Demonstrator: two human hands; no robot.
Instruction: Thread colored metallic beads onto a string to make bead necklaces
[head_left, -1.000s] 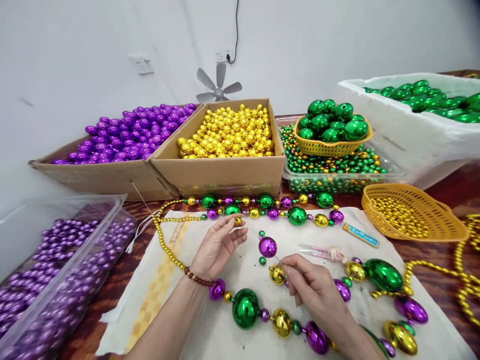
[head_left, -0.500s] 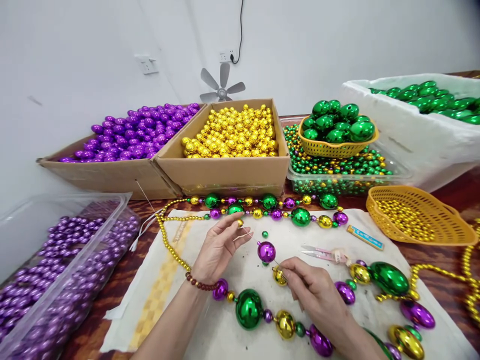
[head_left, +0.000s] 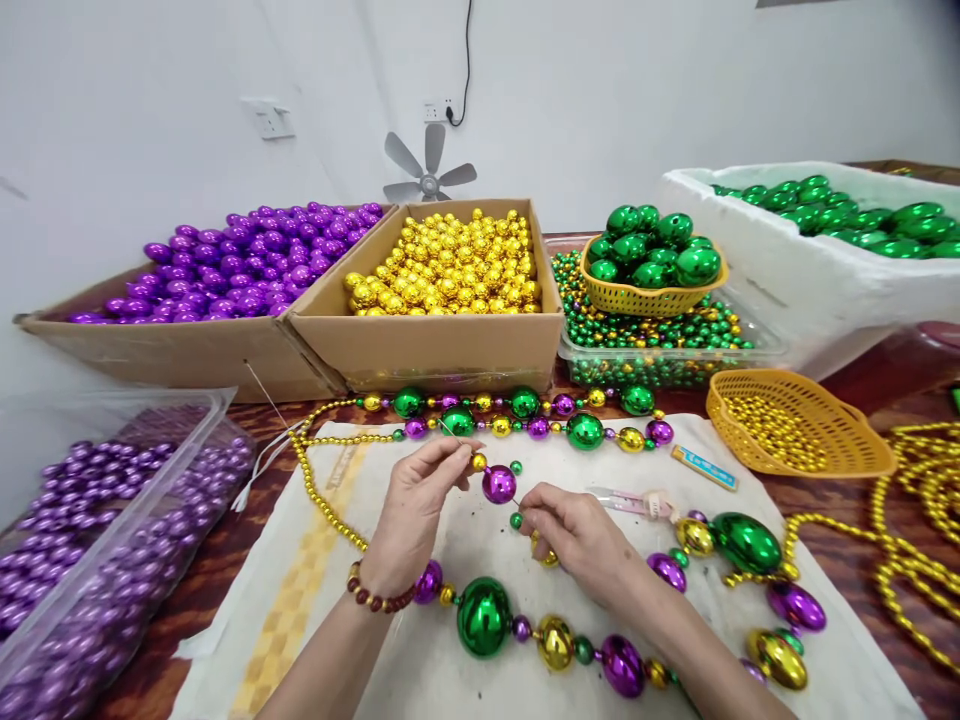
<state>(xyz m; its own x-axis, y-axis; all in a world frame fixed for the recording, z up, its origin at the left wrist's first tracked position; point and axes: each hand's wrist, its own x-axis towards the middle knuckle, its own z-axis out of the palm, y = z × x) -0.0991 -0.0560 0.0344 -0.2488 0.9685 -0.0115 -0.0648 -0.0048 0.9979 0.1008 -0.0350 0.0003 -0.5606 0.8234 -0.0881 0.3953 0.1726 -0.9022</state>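
My left hand (head_left: 420, 500), with a beaded bracelet (head_left: 379, 603) at its wrist, pinches a thin needle (head_left: 452, 433) whose tip sticks out past the fingers. A small gold bead (head_left: 479, 462) sits on the needle against those fingertips, and a larger purple bead (head_left: 499, 484) follows it. On the purple bead's other side, the closed fingers of my right hand (head_left: 574, 530) grip the needle's lower end; its exact end is hidden. Loose small green beads (head_left: 516, 467) lie close by. Below both hands runs a strung bead garland (head_left: 484, 617) of green, purple and gold.
Cardboard boxes hold purple beads (head_left: 247, 265) and gold beads (head_left: 465, 265). A yellow basket (head_left: 862, 440) stands right, near pink-handled snips (head_left: 637, 503) and a blue-labelled packet (head_left: 705, 467). A plastic tub of purple beads (head_left: 120, 530) is at left. Another garland (head_left: 585, 431) lies across the back.
My hands have come closer together. The gold bead, formerly apart at my left fingers, now sits beside the purple bead, and the needle tip shows beyond my left hand. The view has shifted right.
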